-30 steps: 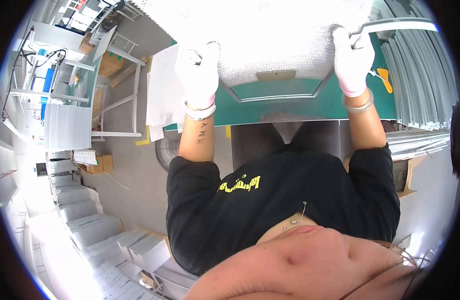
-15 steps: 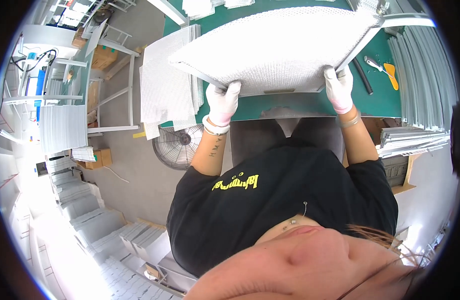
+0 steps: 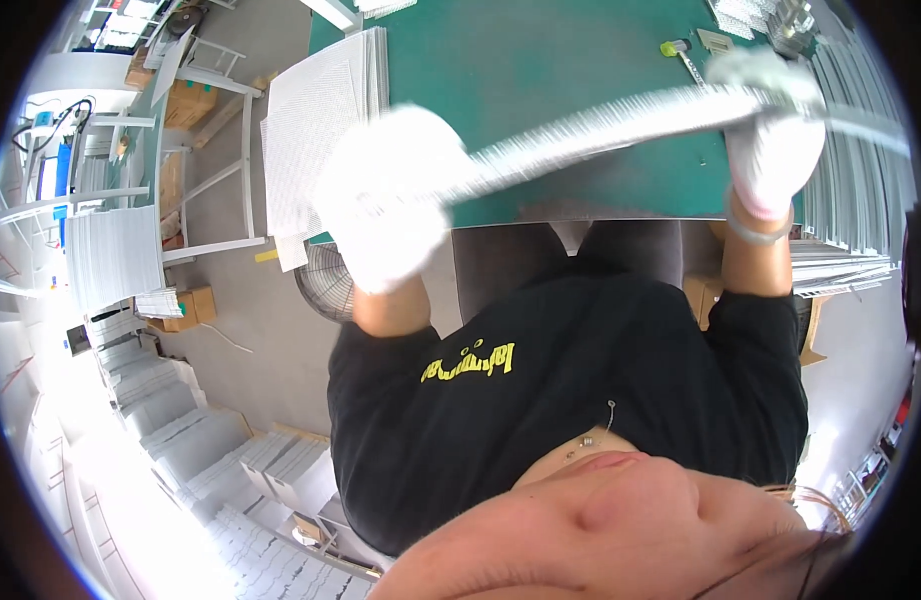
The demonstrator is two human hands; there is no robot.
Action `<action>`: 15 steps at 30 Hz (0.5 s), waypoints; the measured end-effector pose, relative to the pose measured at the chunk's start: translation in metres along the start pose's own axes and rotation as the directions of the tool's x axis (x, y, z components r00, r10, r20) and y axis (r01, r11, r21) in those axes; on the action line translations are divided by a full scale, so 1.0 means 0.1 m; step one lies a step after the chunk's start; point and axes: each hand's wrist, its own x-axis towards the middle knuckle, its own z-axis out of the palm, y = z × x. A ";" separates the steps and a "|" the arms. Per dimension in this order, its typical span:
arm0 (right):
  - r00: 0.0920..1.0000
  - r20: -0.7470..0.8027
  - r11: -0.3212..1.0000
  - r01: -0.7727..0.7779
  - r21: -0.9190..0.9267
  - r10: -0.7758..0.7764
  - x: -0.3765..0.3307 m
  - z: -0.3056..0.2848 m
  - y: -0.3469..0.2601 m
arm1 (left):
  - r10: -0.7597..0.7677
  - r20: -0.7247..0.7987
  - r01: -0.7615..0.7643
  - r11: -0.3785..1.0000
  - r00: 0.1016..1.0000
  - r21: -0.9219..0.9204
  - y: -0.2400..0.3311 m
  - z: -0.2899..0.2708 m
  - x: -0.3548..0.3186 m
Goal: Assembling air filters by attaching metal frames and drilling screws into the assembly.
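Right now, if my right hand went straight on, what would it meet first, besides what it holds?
Your right hand would probably meet the shiny metal pieces first, though depth is unclear.

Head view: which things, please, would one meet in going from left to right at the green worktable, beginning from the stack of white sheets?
Stack of white sheets, gloved left hand, pale panel, gloved right hand, row of grey strips.
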 end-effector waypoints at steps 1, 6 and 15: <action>0.992 0.116 0.997 0.059 -0.052 -0.053 0.00 0.18 -0.33 | 0.178 0.061 -0.170 0.978 0.982 -0.125 0.11 0.08 -0.05; 0.606 0.252 0.505 0.291 0.812 -0.755 -0.13 -0.10 -0.54 | 0.399 0.716 0.035 0.861 0.573 -0.508 -0.21 0.32 -0.03; 0.862 0.192 0.744 0.269 0.611 -0.469 -0.57 0.07 -0.71 | -0.183 0.876 -0.090 0.965 0.445 0.248 -0.89 0.10 -0.46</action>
